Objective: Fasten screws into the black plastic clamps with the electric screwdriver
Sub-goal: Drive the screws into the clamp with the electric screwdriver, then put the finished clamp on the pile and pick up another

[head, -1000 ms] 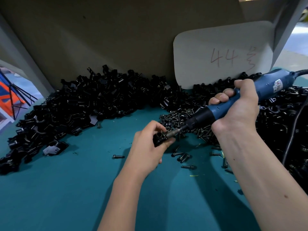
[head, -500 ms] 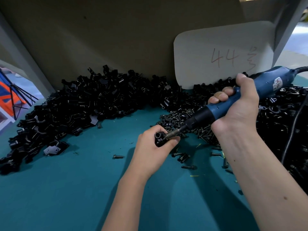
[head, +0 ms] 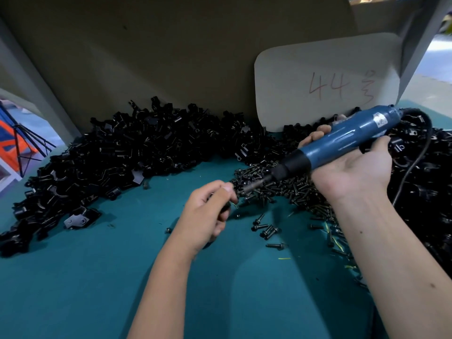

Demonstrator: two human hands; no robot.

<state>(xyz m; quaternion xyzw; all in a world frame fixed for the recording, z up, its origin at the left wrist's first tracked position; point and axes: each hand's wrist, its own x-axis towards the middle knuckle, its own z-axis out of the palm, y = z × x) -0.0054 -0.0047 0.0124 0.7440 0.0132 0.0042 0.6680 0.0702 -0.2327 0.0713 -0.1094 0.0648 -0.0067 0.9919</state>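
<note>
Nearest, the left hand point(head: 208, 211) hangs over the teal table point(head: 97, 277), its fingers curled and thumb pressed to forefinger. Something small and dark shows between the fingers, but blur hides whether it is a screw or a clamp. The hand sits just left of the driver's bit tip, close to it; whether they touch cannot be told.

A few loose screws point(head: 267, 231) lie on the table just right of that hand, with thin yellow-green slivers beyond them.

The right hand point(head: 352, 165) is palm-up under the driver point(head: 342, 140), fingers wrapped round the far side of its barrel, the thumb lying along the near side. The driver slants down to the left: blue body, black collar, thin metal bit, a small label near its rear end, and a black cord point(head: 415, 162) looping off to the right.

Under the bit lies the screw pile point(head: 281, 187), dark and shiny. Behind it a long heap of black clamps point(head: 122, 157) curves from the left edge across to the right, where it rises under the cord.

At the back a pale card point(head: 327, 84) marked "44" leans on a tan panel point(head: 171, 57).
</note>
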